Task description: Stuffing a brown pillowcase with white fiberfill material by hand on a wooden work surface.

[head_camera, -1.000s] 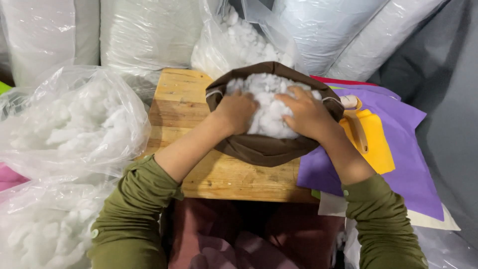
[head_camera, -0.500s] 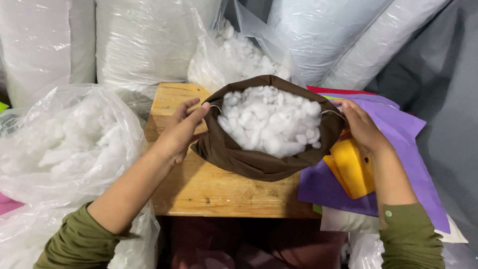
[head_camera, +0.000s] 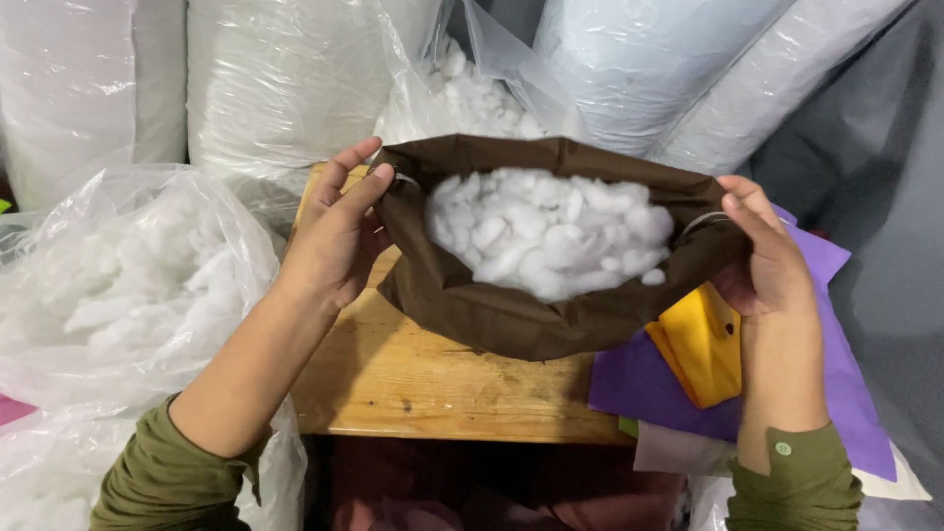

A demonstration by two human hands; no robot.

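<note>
Pinching rim of brown fabric sack (head_camera: 511,320) of white stuffing (head_camera: 551,241), your left hand (head_camera: 334,236) and right hand (head_camera: 767,261) flanked it.

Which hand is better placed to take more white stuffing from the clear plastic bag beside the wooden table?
Probably the left hand: the clear plastic bag of white stuffing lies on its side, while the right hand grips the far rim of the brown fabric bag.

The brown bag (head_camera: 511,315) is matt woven cloth, stuffed with fluffy white fibre filling (head_camera: 546,236). The worktop (head_camera: 413,379) is bare, grainy wood. Glossy, crinkled clear plastic sacks (head_camera: 128,275) surround it.
</note>
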